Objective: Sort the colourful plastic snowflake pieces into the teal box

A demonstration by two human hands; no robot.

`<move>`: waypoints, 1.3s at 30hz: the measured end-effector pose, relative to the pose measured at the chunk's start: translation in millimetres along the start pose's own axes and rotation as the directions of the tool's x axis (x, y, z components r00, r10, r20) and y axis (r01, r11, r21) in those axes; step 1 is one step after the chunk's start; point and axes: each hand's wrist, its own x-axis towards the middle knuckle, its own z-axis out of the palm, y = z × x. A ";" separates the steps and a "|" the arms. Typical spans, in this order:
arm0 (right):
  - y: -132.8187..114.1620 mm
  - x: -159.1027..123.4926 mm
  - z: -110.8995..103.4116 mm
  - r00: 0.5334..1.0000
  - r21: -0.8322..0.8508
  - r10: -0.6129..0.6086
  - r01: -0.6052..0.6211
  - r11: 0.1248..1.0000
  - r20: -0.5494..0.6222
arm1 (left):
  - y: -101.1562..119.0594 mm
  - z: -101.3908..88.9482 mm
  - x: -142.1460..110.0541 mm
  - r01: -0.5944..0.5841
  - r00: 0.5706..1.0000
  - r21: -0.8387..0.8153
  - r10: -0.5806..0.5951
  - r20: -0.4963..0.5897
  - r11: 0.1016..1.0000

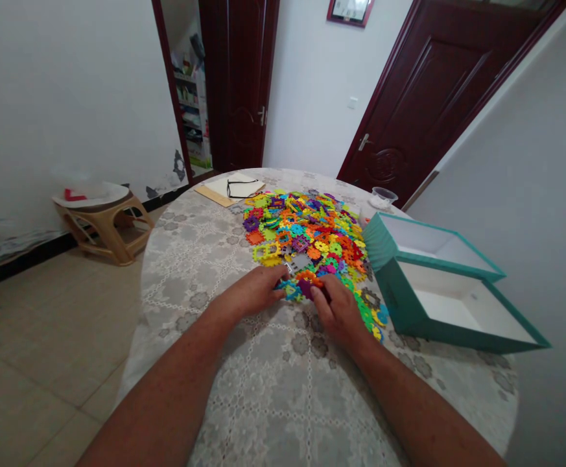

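Note:
At the near edge of a pile of colourful plastic gear pieces (312, 227), both hands meet around a few pieces. My left hand (261, 288) is closed on a blue gear piece (290, 290), held between thumb and fingers. My right hand (336, 306) pinches a purple piece (305, 288), which touches or overlaps the blue one; whether they are joined I cannot tell. Orange gear pieces (309, 275) lie just behind the fingers. A grey flat piece (302, 261) sits beyond my left fingertips. Part of the held pieces is hidden by the fingers.
A patterned cloth covers the round table (258, 383). At the right stand a green open box (409, 305) and its green lid or second half (438, 237). Eyeglasses (244, 189) rest on papers at the back left; a clear plastic bowl (384, 196) is at the back right.

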 end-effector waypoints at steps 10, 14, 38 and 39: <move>-8.5 -0.8 -2.5 0.980 0.216 0.173 -0.192 0.957 0.101 | 1.2 6.3 5.1 0.003 1.000 -0.187 -0.008 -0.024 0.982; -12.8 0.0 -3.4 0.982 0.203 0.077 -0.112 0.973 0.174 | 2.1 8.5 7.0 -0.001 1.000 -0.141 -0.002 -0.025 0.990; 29.4 42.7 -122.9 0.961 -0.219 0.208 -0.246 0.944 -0.181 | 2.4 17.8 11.9 -0.090 0.994 0.240 0.073 0.078 0.967; 40.6 50.9 -136.1 0.952 -0.285 0.215 -0.273 0.919 -0.219 | 3.1 17.1 11.3 -0.079 0.995 0.233 0.063 0.075 0.969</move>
